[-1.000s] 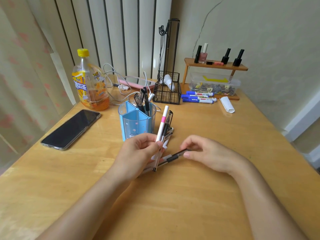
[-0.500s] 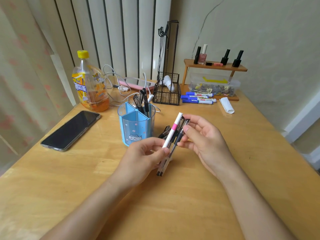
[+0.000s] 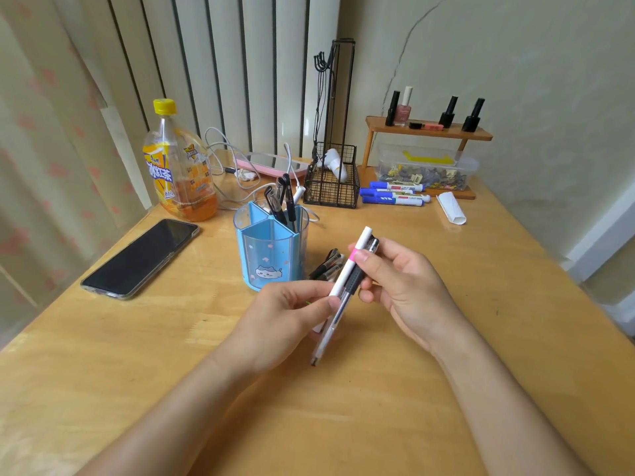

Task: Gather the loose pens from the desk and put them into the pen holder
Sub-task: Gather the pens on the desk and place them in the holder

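Observation:
A blue pen holder (image 3: 271, 255) with a cat picture stands at the desk's middle, with a few black pens (image 3: 281, 201) upright in its back compartment. Just right of it, above the desk, both my hands hold a small bundle of pens (image 3: 343, 286): a white pen with a pink band and clear pens with black grips. My left hand (image 3: 288, 317) grips the bundle's lower half. My right hand (image 3: 402, 286) pinches its upper part. Two more dark pens (image 3: 328, 266) lie on the desk against the holder's right side.
A black phone (image 3: 141, 257) lies left of the holder, with an orange drink bottle (image 3: 178, 166) behind it. At the back stand a black wire basket (image 3: 331, 183), three blue markers (image 3: 391, 194), a white roll (image 3: 452, 207) and a small wooden shelf (image 3: 429, 132) with nail polish.
My right hand picked a clear pen off the desk and brought it up to the bundle in my left hand. Both hands now hold the bundle together, tilted to the right.

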